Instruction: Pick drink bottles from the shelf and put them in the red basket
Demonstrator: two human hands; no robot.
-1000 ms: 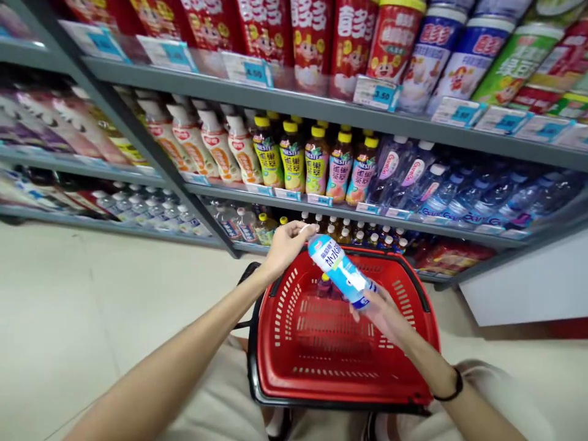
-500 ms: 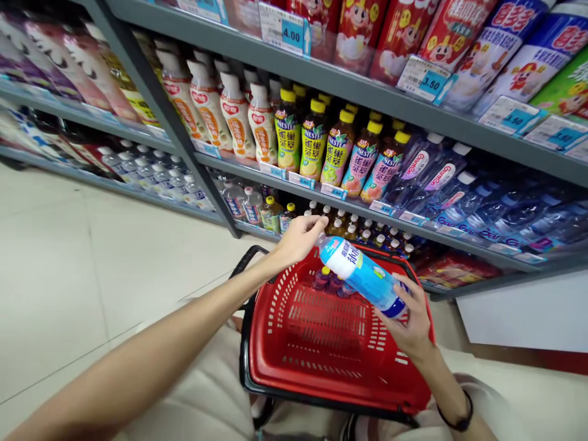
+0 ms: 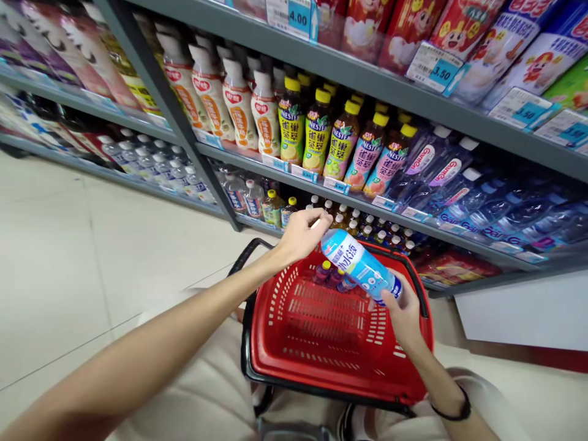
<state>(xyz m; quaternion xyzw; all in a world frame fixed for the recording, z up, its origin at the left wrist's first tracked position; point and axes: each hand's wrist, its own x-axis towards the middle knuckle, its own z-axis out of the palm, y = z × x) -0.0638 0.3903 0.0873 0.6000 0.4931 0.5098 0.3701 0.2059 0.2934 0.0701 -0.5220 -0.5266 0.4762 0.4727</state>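
One bottle (image 3: pixel 361 263) — in right hand (image 3: pixel 405 312)

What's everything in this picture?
Shelves: several, grey, ahead
Cans: several, red, blue, green, upper shelf
Teas: five in front, yellow-capped, middle shelf
White bottles: four in front, left of teas
Waters: several, clear, right of teas
Low bottles: many, mixed, bottom shelf
Price tags: many, white, blue, shelf edges
Basket: one, red, bottom centre
Small bottles: few, purple, in basket
Held bottle: one, blue, above basket
Wristband: one, black, lower right
Legs: two, in beige, near basket
Left hand: one, at bottle's top
Right hand: one, fingers round base
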